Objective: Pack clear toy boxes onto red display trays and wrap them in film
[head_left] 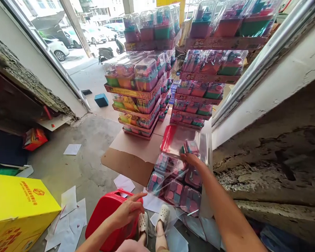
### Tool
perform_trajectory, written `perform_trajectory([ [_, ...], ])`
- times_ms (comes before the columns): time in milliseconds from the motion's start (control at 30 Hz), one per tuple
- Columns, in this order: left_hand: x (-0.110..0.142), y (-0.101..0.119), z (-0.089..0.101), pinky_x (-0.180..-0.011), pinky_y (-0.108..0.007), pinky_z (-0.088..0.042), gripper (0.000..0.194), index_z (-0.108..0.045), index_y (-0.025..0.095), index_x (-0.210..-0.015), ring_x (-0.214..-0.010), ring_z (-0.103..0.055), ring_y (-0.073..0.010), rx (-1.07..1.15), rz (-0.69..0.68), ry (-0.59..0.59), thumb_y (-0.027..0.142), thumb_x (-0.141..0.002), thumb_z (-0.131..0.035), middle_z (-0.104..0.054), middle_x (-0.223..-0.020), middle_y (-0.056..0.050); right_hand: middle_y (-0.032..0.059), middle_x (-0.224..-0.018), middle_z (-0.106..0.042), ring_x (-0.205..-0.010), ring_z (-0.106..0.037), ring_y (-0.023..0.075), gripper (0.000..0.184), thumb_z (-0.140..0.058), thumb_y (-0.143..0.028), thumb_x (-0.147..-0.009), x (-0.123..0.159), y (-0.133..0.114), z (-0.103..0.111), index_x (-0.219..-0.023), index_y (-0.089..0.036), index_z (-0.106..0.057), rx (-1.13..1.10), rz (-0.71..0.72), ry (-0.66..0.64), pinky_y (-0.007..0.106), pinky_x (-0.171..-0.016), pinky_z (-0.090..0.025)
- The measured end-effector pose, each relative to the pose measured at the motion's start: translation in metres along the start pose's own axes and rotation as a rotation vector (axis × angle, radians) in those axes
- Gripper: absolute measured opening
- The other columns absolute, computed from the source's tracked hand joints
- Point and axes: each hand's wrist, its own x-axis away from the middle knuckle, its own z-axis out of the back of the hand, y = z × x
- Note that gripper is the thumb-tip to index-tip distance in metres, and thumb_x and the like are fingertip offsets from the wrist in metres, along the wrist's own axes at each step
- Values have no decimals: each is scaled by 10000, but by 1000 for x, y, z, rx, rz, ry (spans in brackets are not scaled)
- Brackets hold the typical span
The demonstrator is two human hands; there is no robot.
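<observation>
Hands apart: right hand gripping a clear-lidded box, left hand by some red plastic thing, grip unclear.

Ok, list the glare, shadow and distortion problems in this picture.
Head view: daylight washes out the street around the white parked car; bright glints streak the clear plastic wrap on the stacked toy boxes; the dark blue panel at the left edge sinks into shadow; the silver metal door frame on the right leans strongly, probably wide-angle stretch.

Both arms reaching forward.
</observation>
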Motion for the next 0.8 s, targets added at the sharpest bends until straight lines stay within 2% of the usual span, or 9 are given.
perform_trajectory([
  [100,2,-4,-4,-987,-368,-404,258,-694,204,-814,-1234,-487,-237,27,8,40,88,-776,-467,-412,-1454,-44,74,-1000,-642,-936,-581,203,291,-648,-404,-756,45,0,21,-934,-175,-631,193,-14,93,388,-876,-431],
  [200,3,-9,-8,-978,-367,-409,227,-703,206,-815,-1215,-501,-247,68,17,55,154,-816,-482,-402,-1459,-55,118,-1174,-568,-1068,-513,258,537,-578,-555,-701,125,14,47,-1094,-189,-554,263,-43,317,400,-908,-398],
  [233,3,-12,-9,-994,-375,-396,219,-707,207,-817,-1228,-487,-255,84,14,57,180,-825,-490,-398,-1461,-59,112,-1134,-581,-1035,-530,255,599,-585,-615,-645,155,22,53,-1073,-199,-538,248,-121,440,383,-871,-422],
  [267,2,-15,-10,-1012,-383,-381,214,-710,208,-819,-1242,-472,-263,102,5,55,211,-835,-497,-396,-1461,-65,113,-1065,-601,-983,-554,258,632,-585,-658,-606,185,30,57,-1035,-197,-527,243,-188,484,378,-824,-443],
  [333,0,-19,-12,-1034,-397,-362,230,-717,208,-823,-1261,-450,-275,144,-26,31,290,-854,-504,-404,-1452,-81,96,-881,-633,-800,-607,252,641,-576,-726,-550,236,44,55,-916,-202,-530,216,-309,493,370,-678,-476],
  [400,-3,-21,-12,-1021,-409,-376,271,-721,208,-821,-1240,-468,-287,193,-49,1,381,-856,-515,-419,-1435,-101,81,-810,-645,-687,-626,238,640,-581,-756,-537,272,53,45,-863,-208,-540,61,-449,402,363,-599,-482],
  [533,-6,-13,-6,-1010,-430,-379,330,-726,215,-819,-1221,-478,-302,306,-56,-61,495,-825,-553,-477,-1382,-116,33,-768,-639,-613,-597,186,569,-666,-710,-543,293,56,22,-824,-227,-561,-379,-595,260,330,-574,-467],
  [667,-4,-6,4,-1001,-434,-379,348,-722,198,-801,-1206,-487,-308,513,-42,-110,519,-801,-586,-545,-1302,-131,-44,-632,-528,-528,-472,121,526,-739,-643,-496,285,55,19,-793,-246,-564,-401,-504,360,259,-495,-399],
  [800,-3,-8,5,-1016,-442,-355,286,-716,198,-805,-1213,-483,-304,664,-50,-70,470,-788,-630,-556,-1288,-119,-23,-825,-597,-644,-504,128,557,-741,-593,-524,273,53,26,-957,-274,-596,-362,-433,427,240,-526,-401],
])
